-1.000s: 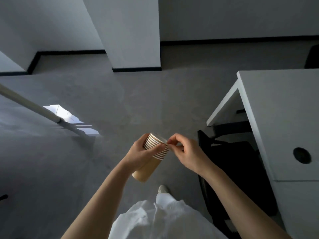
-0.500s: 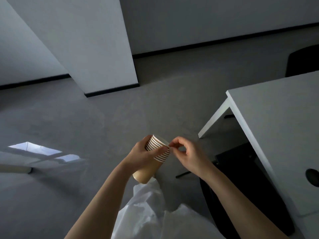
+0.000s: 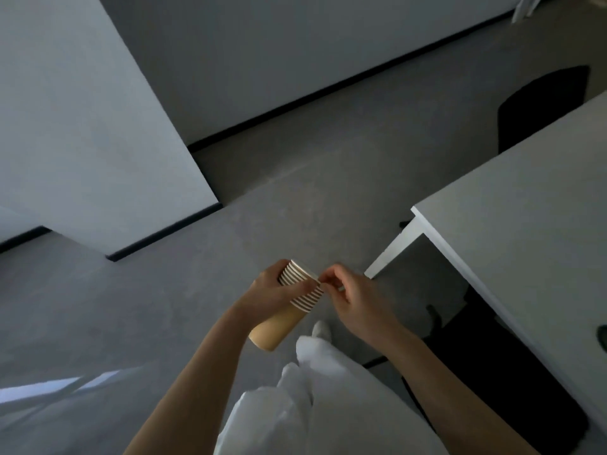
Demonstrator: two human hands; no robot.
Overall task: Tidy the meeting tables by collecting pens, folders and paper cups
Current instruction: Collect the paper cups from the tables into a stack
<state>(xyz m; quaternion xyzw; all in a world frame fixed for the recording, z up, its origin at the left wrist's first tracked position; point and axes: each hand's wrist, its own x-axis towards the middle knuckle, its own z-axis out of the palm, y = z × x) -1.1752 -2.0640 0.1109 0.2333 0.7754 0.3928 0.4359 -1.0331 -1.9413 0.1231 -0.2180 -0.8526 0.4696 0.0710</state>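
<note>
A stack of several nested tan paper cups (image 3: 282,323) hangs tilted over the floor in front of me, white rims pointing up and away. My left hand (image 3: 269,292) grips the stack around its upper part. My right hand (image 3: 353,300) pinches the rims at the top of the stack with thumb and forefinger. Both hands are at the middle of the view, left of the table corner.
A white meeting table (image 3: 525,244) fills the right side, its corner leg (image 3: 394,251) close to my right hand. A dark chair (image 3: 505,372) sits under it and another (image 3: 542,106) behind it. A white pillar (image 3: 82,126) stands left. Grey floor lies ahead.
The view has swung right and the table has come closer. Both hands keep the same hold on the cup stack.
</note>
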